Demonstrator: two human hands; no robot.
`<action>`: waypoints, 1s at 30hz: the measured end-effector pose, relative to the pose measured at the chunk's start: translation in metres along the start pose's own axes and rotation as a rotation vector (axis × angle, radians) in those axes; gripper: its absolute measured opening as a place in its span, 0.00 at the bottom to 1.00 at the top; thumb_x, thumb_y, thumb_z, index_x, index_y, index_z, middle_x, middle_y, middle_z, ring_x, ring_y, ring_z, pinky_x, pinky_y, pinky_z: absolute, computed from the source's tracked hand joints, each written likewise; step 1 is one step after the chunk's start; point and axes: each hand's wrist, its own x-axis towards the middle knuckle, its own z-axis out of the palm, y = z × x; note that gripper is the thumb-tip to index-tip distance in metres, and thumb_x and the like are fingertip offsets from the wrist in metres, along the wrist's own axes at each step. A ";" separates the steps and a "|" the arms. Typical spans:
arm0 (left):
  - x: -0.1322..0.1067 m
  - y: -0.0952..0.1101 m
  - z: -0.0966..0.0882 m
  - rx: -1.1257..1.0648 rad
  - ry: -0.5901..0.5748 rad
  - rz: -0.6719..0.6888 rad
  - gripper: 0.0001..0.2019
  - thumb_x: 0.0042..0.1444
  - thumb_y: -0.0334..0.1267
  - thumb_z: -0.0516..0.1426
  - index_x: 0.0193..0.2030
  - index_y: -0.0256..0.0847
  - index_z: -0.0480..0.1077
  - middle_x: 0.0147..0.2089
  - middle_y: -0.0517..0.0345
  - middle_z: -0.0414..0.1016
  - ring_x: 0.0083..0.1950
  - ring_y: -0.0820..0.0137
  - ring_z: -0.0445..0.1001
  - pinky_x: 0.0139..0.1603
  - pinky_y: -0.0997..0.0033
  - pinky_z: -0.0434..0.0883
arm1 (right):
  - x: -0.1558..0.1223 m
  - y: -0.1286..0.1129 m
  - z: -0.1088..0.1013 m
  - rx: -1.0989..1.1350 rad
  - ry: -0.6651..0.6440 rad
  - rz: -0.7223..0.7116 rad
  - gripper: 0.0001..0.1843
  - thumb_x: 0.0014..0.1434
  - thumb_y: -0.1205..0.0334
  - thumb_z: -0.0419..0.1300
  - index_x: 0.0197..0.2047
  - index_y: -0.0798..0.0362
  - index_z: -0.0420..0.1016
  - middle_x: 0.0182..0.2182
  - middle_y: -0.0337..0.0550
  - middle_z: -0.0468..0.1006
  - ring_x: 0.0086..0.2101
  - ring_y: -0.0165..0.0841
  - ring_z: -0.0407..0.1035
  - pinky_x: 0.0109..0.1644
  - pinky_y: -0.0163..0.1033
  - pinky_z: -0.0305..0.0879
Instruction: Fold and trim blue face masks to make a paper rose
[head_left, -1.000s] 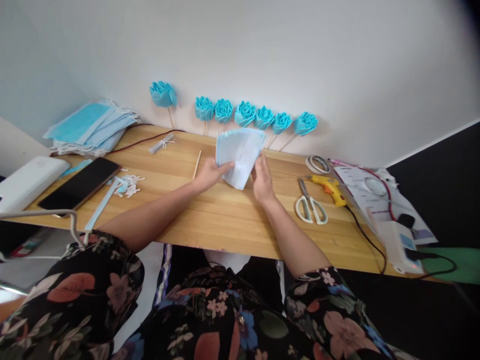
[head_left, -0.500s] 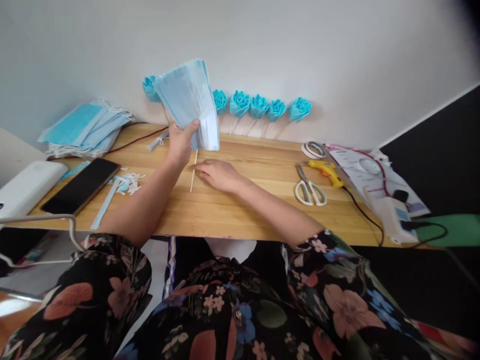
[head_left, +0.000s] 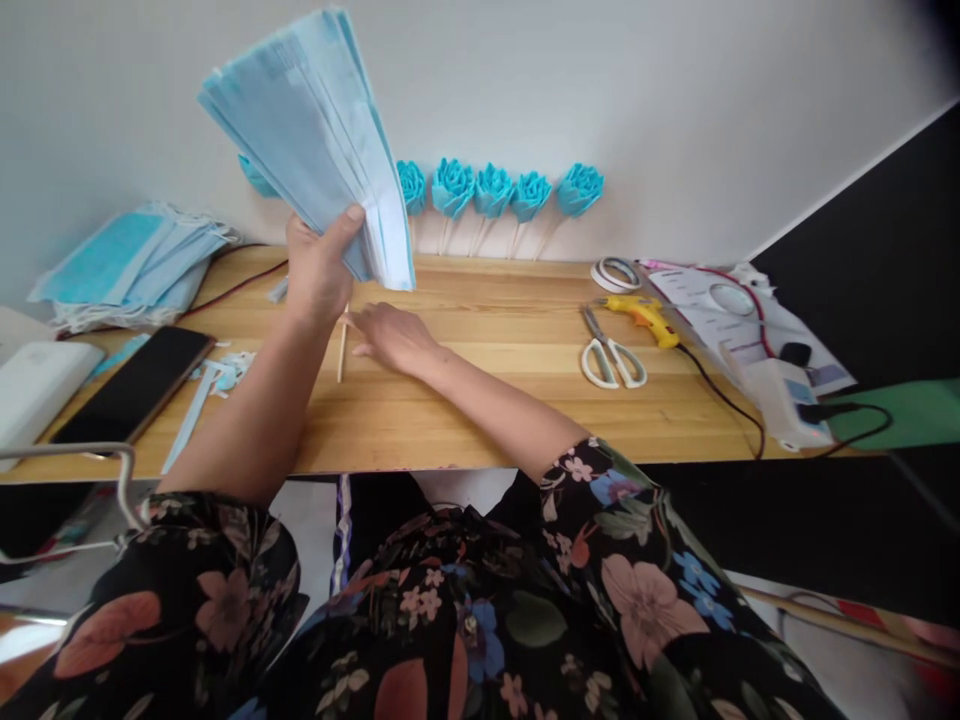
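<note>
My left hand [head_left: 319, 265] is closed on a fanned stack of light-blue face mask sheets [head_left: 300, 140], raised in front of the wall with the thumb across the lower edge. My right hand [head_left: 394, 335] rests low over the table, palm down, fingers stretched out and thumb apart. Its fingertips reach a thin wooden stick [head_left: 342, 350] lying on the table below my left wrist. Whether they press on the stick is hard to see. Behind, blue rose-like flowers [head_left: 453, 188] on sticks lean against the wall; the stack partly covers one at the left.
On the left are a pile of masks [head_left: 127, 265], a phone [head_left: 139, 385], a white power bank [head_left: 45, 390] and scraps [head_left: 229, 372]. To the right lie scissors [head_left: 611, 350], a yellow glue gun [head_left: 641, 315], tape rolls [head_left: 615, 274] and a white power strip [head_left: 787, 405].
My left hand has lifted the mask stack higher and to the left. My right hand has moved slightly left along with the stick, and its thumb now shows apart from the fingers.
</note>
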 end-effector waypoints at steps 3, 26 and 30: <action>0.000 -0.004 -0.004 0.106 -0.010 -0.055 0.27 0.50 0.64 0.63 0.47 0.47 0.71 0.47 0.62 0.80 0.68 0.58 0.64 0.66 0.56 0.62 | 0.014 -0.001 0.001 0.052 -0.092 -0.004 0.20 0.63 0.49 0.61 0.55 0.48 0.73 0.53 0.50 0.76 0.53 0.44 0.69 0.44 0.39 0.64; -0.012 -0.004 0.005 -0.034 -0.106 -0.437 0.17 0.47 0.40 0.70 0.43 0.37 0.75 0.43 0.51 0.82 0.57 0.53 0.76 0.63 0.51 0.71 | -0.050 0.052 -0.017 0.902 0.214 0.340 0.20 0.70 0.55 0.46 0.55 0.52 0.74 0.44 0.48 0.82 0.40 0.34 0.77 0.45 0.41 0.73; -0.036 -0.022 0.016 -0.004 -0.165 -0.590 0.22 0.43 0.43 0.70 0.44 0.35 0.75 0.46 0.44 0.81 0.52 0.51 0.78 0.58 0.46 0.73 | -0.079 0.091 -0.044 1.207 0.399 0.390 0.32 0.68 0.38 0.43 0.63 0.48 0.66 0.49 0.49 0.81 0.44 0.36 0.78 0.47 0.45 0.76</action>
